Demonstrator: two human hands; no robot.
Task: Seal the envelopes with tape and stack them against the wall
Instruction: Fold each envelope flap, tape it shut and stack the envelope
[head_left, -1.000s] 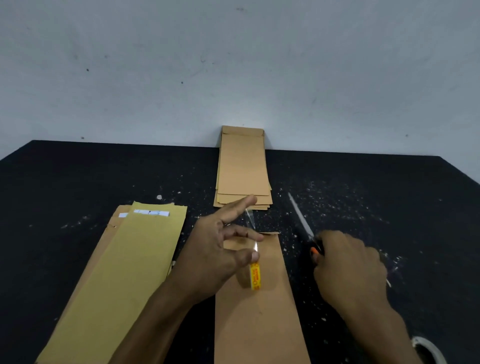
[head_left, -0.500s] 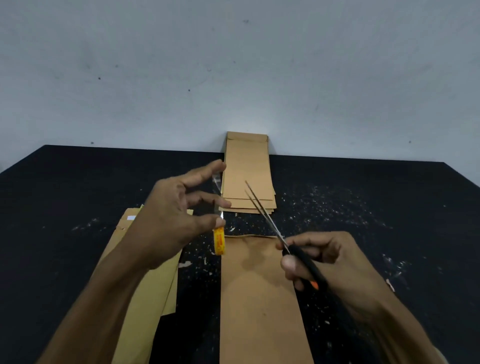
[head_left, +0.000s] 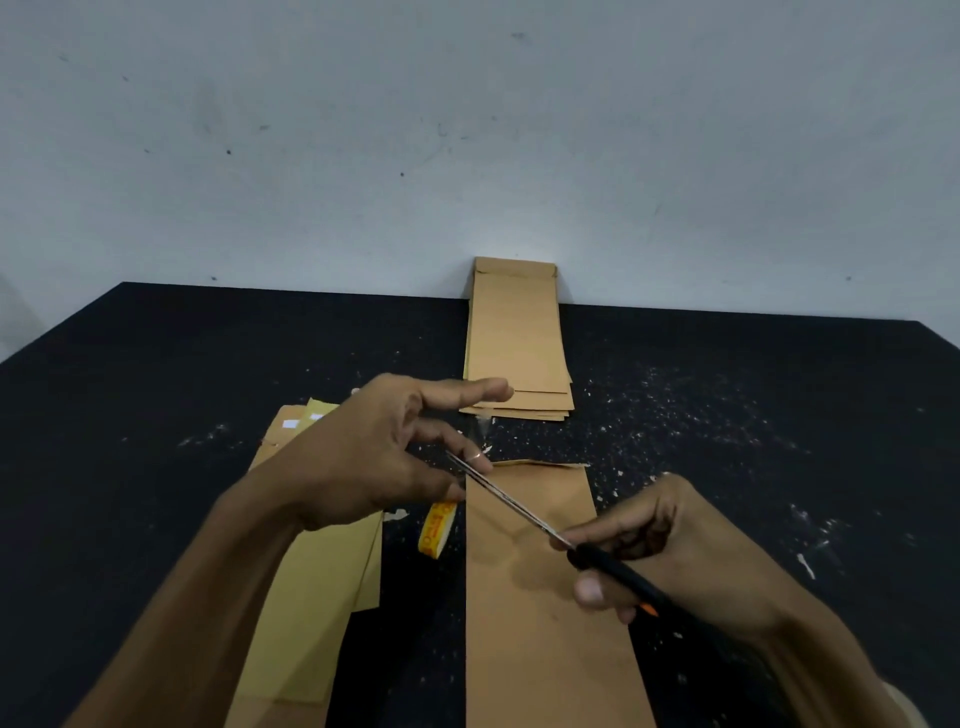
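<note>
Over the bench's near edge, the left hand (head_left: 363, 462) pinches a tape roll (head_left: 437, 527) and its clear strip while the right hand (head_left: 670, 551) grips black-handled scissors (head_left: 511, 501) — blades at the tape — above an envelope (head_left: 540, 613); sealed envelopes (head_left: 517, 338) lie stacked at the far edge, against the wall (head_left: 467, 130).

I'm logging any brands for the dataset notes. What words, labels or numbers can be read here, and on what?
Tape roll: red print on its yellow core, too blurred and partly hidden to read.
White labels on the envelope pile at left: too small to tell whether they bear text.
Nothing else bears text.
</note>
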